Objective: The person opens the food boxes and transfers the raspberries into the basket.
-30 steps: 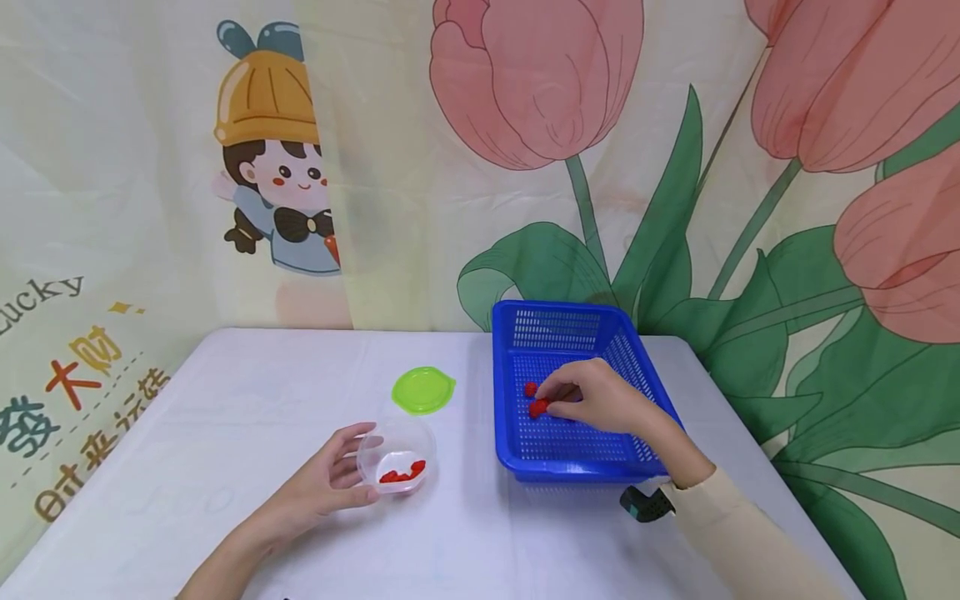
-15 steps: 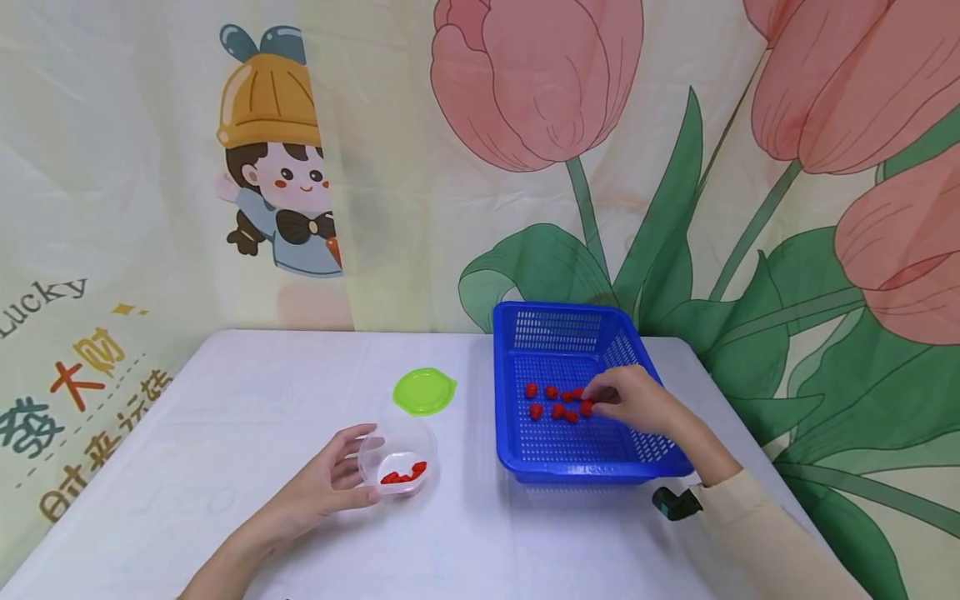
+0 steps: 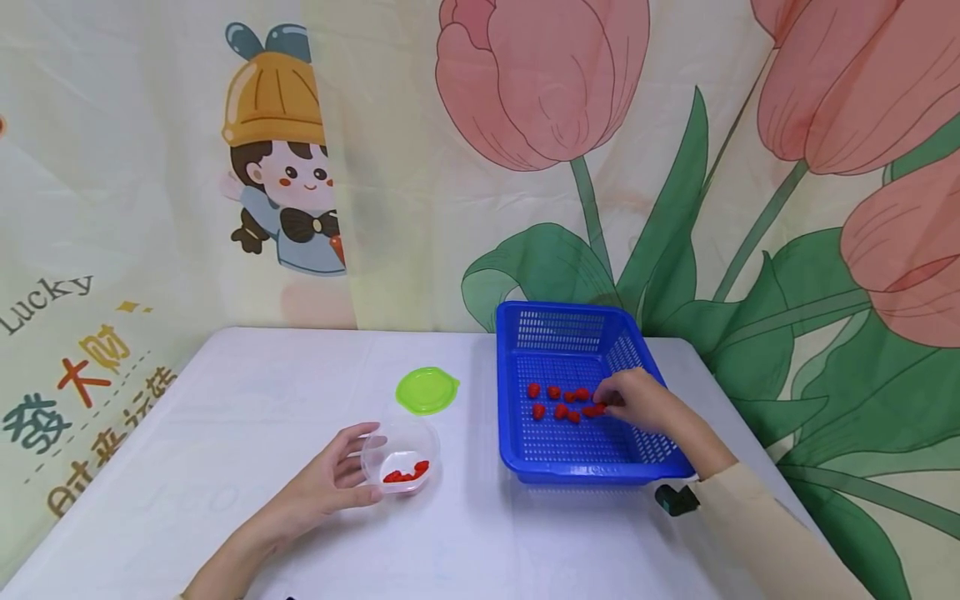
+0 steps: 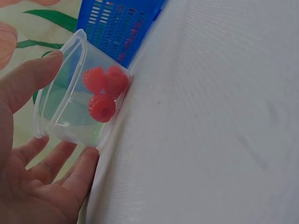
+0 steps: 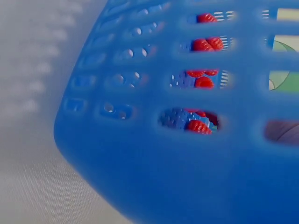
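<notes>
left hand (image 3: 333,479) grips the cup (image 3: 397,439); right hand (image 3: 636,398) pinches a berry (image 3: 598,410) in the basket (image 3: 585,474)
basket toward the cup's 3 o'clock, other berries (image 3: 561,411) at the right hand's 9; the cup's berries (image 3: 393,477) lie toward its 6.

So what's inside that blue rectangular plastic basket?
Bumpy red raspberries lie in two loose rows on the bottom of the blue rectangular plastic basket. The person's bare right hand covers part of its right side; whatever lies under that hand cannot be seen.
</notes>
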The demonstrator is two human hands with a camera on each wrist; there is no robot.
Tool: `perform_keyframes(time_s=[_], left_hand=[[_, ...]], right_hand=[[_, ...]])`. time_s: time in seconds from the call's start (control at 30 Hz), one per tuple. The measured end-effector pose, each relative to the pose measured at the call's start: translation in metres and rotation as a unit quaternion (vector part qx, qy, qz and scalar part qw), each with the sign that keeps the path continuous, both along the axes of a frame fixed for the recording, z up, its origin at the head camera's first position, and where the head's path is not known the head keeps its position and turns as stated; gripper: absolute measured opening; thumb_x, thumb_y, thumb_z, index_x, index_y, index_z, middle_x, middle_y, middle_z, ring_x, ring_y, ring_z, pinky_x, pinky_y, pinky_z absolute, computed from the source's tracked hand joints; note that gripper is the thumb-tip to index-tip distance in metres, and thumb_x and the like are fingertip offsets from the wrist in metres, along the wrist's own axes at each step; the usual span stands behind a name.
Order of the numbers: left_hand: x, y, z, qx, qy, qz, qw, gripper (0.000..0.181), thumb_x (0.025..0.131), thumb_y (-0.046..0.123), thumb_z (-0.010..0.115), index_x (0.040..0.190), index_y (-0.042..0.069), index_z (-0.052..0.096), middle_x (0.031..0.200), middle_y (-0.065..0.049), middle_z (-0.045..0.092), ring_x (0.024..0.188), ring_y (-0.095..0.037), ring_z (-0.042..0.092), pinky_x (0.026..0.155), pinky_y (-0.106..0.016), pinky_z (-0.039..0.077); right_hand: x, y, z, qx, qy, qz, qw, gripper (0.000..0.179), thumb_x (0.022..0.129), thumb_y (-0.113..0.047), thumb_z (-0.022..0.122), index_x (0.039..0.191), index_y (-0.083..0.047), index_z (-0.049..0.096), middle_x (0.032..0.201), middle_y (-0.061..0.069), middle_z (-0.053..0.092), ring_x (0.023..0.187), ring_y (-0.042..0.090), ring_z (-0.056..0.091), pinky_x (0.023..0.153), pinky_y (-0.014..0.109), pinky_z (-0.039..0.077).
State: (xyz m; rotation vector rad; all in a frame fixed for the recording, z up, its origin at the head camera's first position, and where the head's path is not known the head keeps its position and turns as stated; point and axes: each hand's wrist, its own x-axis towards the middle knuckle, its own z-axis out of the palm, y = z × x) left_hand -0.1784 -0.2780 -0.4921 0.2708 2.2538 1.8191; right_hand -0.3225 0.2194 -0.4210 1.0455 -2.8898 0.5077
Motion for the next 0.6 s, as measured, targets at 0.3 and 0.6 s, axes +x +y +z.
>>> perform_keyframes(time_s=[0.3,0.6], left_hand=[[0.0010,0.0006,0.0012,-0.005,-0.002,0.000,1.0000,0.096,0.089,0.017,0.088,0.165,0.019,0.028,0.164,-0.016,0.040,0.147,-0.042,0.047,0.104,-0.015,0.050],[0.0013,0.0001,0.0010,-0.002,-0.002,0.001,1.0000,0.096,0.089,0.016,0.087,0.165,0.019,0.029,0.164,-0.017,0.040,0.147,-0.042,0.047,0.104,-0.014,0.049]], right_hand=[[-0.0014,-0.0019,-0.0001,0.018,0.002,-0.002,0.9998,0.013,0.090,0.006,0.080,0.102,-0.001,0.081,0.096,0.009,0.078,0.085,0.019,0.072,0.078,0.038,0.065],[-0.0039,-0.0035,-0.0006,0.032,-0.001,-0.008,0.9994,0.015,0.089,0.009,0.079,0.100,0.000,0.081,0.094,0.009,0.078,0.082,0.017,0.071,0.078,0.039,0.064]])
